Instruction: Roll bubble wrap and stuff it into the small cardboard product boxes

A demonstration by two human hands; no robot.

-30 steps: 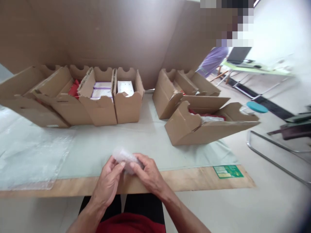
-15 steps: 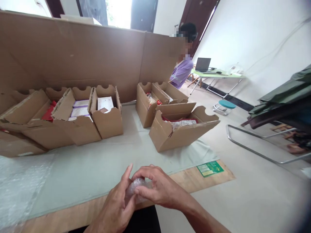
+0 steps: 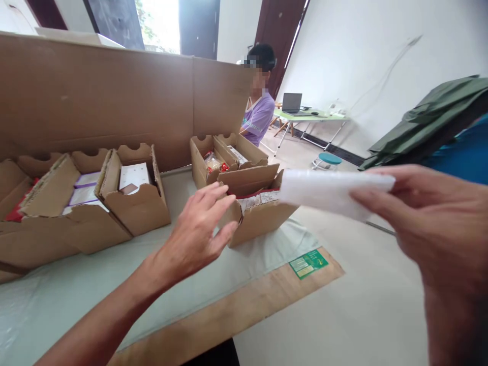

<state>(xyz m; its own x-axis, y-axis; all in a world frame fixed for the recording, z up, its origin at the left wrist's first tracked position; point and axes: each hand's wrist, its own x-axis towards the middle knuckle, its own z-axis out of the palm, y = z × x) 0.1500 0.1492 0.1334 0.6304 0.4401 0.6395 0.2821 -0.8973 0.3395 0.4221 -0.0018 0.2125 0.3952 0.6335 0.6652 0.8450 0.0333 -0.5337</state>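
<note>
My right hand (image 3: 430, 218), raised at the right, pinches one end of a whitish oblong bubble-wrap bundle (image 3: 320, 190) between thumb and fingers. The bundle is held level, and its far end overlaps the right end of the front cardboard box (image 3: 259, 223) in view. Whether something is wrapped inside cannot be seen. My left hand (image 3: 206, 223) is empty, fingers apart, by the left end of that box. I cannot tell whether its fingertips touch the cardboard. A red edge and white patterned packets (image 3: 259, 200) show inside the box.
Two cardboard boxes (image 3: 202, 162) stand behind, one with red-and-clear packets. Several more boxes (image 3: 152, 203) line the left, before a tall cardboard panel (image 3: 114, 101). Bubble wrap (image 3: 15, 310) lies on the cloth at the left. Behind the panel is a person in a purple shirt (image 3: 263, 117).
My hands have parted from the bubble-wrap bundle held together low at the table edge. The right has lifted it up and right; the left has let go and reached forward. The view has turned right.
</note>
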